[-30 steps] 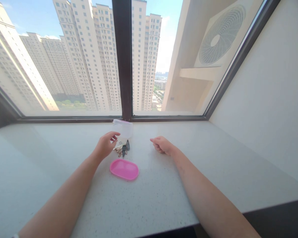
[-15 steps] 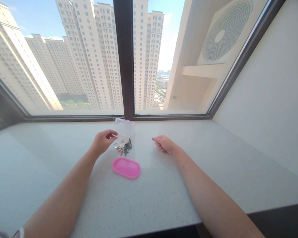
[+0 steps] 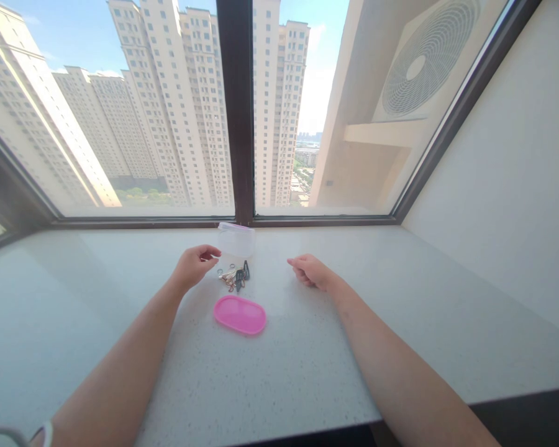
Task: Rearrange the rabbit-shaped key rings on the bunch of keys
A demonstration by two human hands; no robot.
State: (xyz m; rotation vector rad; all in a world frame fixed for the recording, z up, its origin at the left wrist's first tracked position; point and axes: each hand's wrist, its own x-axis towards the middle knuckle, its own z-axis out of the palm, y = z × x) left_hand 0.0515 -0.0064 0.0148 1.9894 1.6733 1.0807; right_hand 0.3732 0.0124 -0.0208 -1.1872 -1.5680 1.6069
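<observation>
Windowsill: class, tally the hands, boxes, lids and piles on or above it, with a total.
Hands: 2 (left hand, right hand)
Box: 1
Lid: 1
Pile: 1, its small pieces too jumbled to count
Total: 5

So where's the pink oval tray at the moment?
In the head view, the pink oval tray lies slightly left of centre on the white counter, just nearer the person than the black clips.

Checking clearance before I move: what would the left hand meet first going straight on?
The left hand, pointing rightward, would probably meet the clear plastic box first, though depth there is unclear.
</observation>
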